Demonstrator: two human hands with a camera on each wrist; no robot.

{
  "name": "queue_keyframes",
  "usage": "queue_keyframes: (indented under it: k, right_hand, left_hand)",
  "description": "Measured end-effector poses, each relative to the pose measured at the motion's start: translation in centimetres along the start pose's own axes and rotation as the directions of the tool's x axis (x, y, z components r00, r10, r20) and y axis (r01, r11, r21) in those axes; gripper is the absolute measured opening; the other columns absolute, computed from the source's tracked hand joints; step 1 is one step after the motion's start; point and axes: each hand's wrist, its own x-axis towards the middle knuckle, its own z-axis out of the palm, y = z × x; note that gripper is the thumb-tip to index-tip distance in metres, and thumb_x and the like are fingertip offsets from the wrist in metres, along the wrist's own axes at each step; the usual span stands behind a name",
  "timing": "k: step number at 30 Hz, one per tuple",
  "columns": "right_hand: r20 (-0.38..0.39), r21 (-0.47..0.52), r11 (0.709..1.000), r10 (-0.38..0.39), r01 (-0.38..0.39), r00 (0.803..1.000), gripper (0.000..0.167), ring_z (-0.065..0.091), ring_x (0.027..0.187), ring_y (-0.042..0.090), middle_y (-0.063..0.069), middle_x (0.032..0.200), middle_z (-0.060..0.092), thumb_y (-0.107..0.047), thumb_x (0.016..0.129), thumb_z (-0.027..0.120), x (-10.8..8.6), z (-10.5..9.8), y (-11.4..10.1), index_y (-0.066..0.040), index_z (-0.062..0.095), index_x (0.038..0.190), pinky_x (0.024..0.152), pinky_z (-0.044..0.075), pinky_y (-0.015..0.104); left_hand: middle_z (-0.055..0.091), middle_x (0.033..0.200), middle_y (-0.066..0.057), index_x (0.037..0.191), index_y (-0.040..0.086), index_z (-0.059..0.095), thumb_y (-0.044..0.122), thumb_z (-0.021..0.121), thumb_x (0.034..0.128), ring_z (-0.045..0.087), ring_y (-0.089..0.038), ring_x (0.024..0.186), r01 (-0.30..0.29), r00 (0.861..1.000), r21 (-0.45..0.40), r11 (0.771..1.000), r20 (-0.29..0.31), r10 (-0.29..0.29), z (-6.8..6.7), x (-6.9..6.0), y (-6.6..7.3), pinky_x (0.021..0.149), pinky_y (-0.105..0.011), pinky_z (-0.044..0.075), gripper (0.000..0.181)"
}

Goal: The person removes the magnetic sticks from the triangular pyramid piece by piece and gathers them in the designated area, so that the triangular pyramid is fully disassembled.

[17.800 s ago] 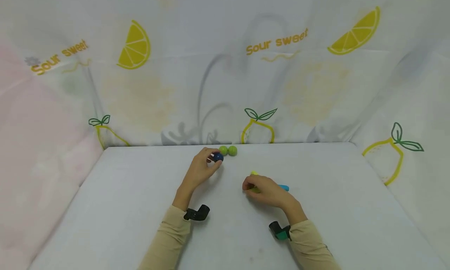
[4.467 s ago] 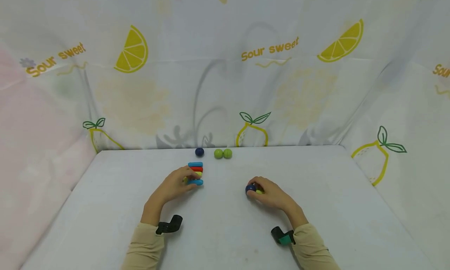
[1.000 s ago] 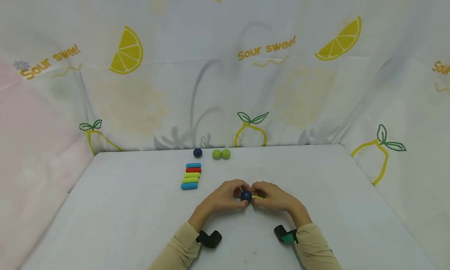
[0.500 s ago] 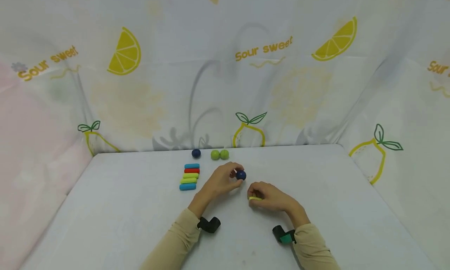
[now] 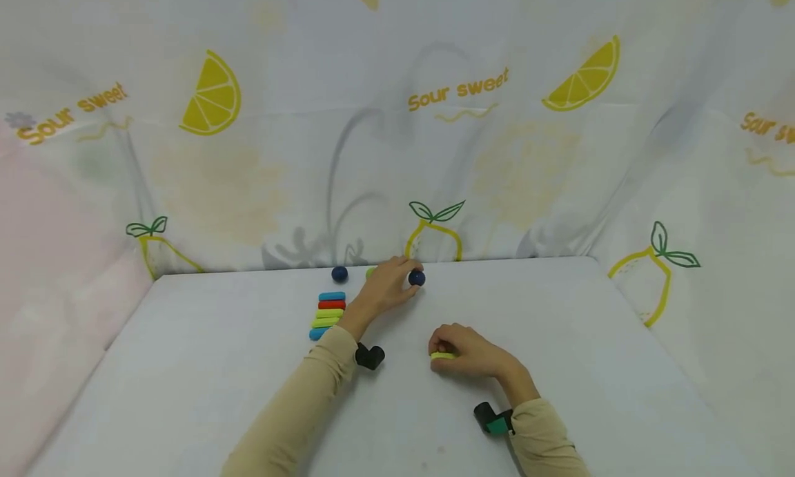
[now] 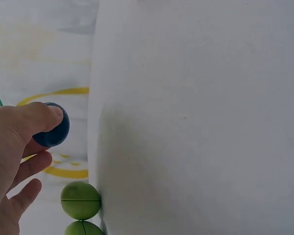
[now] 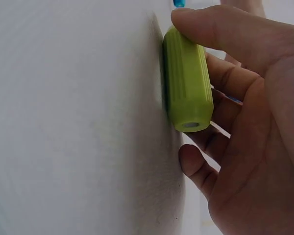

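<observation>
At the far edge of the table, my left hand (image 5: 386, 289) pinches a dark blue ball (image 5: 417, 277) between thumb and fingers. Two green balls lie just left of it; the hand mostly covers them in the head view, while the left wrist view shows one green ball (image 6: 81, 200) touching another (image 6: 84, 228). Nearer the table's middle, my right hand (image 5: 470, 353) holds a yellow-green ribbed stick (image 7: 187, 81) by thumb and fingers, low over the tabletop. The stick's visible end has a grey round spot. Whether the blue ball touches the table I cannot tell.
Left of my left arm lies a stacked row of sticks: a blue stick (image 5: 332, 296), a red stick (image 5: 332, 305), two yellow-green ones and another blue stick (image 5: 318, 334). A second dark blue ball (image 5: 339, 274) sits behind them. A printed curtain (image 5: 279, 152) rises behind the white table (image 5: 186, 394).
A second ago the blue ball was against the stick in my right hand. My left hand has since taken it away to the table's far edge. My right hand still holds the stick.
</observation>
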Motion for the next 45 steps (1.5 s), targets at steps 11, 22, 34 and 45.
queue_keyframes:
  k: [11, 22, 34, 45]
  right_hand:
    - [0.068, 0.01, 1.0, 0.014, -0.015, 0.998, 0.021, 0.047, 0.087, 0.008, -0.007, 0.091, 0.054, -0.027, 0.084, 0.072, -0.2, -0.5, -0.5, -0.018, 0.061, 0.1, 0.081, 0.039, 0.023]
    - [0.158, 0.103, 0.975, 0.177, -0.194, 0.971, 0.022, 0.049, 0.081, 0.011, -0.003, 0.088, 0.055, -0.017, 0.081, 0.073, -1.7, -2.5, 0.0, -0.017, 0.06, 0.099, 0.072, 0.042, 0.022]
    - [0.12, 0.095, 0.981, 0.156, -0.168, 0.98, 0.013, 0.049, 0.072, 0.007, -0.004, 0.079, 0.054, -0.015, 0.083, 0.069, -1.8, -2.7, 0.1, -0.013, 0.062, 0.093, 0.064, 0.043, 0.02]
    - [0.028, 0.109, 0.988, 0.106, -0.109, 0.994, 0.012, 0.05, 0.074, 0.007, -0.005, 0.08, 0.053, -0.016, 0.087, 0.065, -1.1, -2.1, 0.5, -0.016, 0.06, 0.098, 0.066, 0.044, 0.021]
  left_hand:
    - [0.064, 0.117, -0.004, 0.12, 0.014, 0.061, 0.022, 0.07, 0.0857, 0.057, -0.022, 0.113, 0.081, 0.993, 0.099, 0.992, 0.083, -0.09, 0.2, 1.4, -1.7, 0.104, -0.045, 0.038, 0.036]
    - [0.063, 0.125, -0.005, 0.122, 0.013, 0.059, 0.021, 0.068, 0.0874, 0.056, -0.022, 0.119, 0.12, 0.98, 0.1, 0.988, 0.15, -0.134, 0.7, 1.5, -2.5, 0.108, -0.045, 0.033, 0.037]
    - [0.058, 0.13, -0.007, 0.128, 0.013, 0.055, 0.024, 0.065, 0.0892, 0.05, -0.025, 0.125, 0.079, 0.994, 0.035, 0.996, 0.079, -0.082, 0.0, 0.3, -1.7, 0.109, -0.051, 0.029, 0.042]
    - [0.067, 0.109, -0.003, 0.117, 0.01, 0.062, 0.025, 0.062, 0.0915, 0.062, -0.014, 0.095, -0.118, 0.982, -0.349, 0.93, 0.095, 0.16, 0.3, -5.6, 3.0, 0.083, -0.029, 0.05, 0.03]
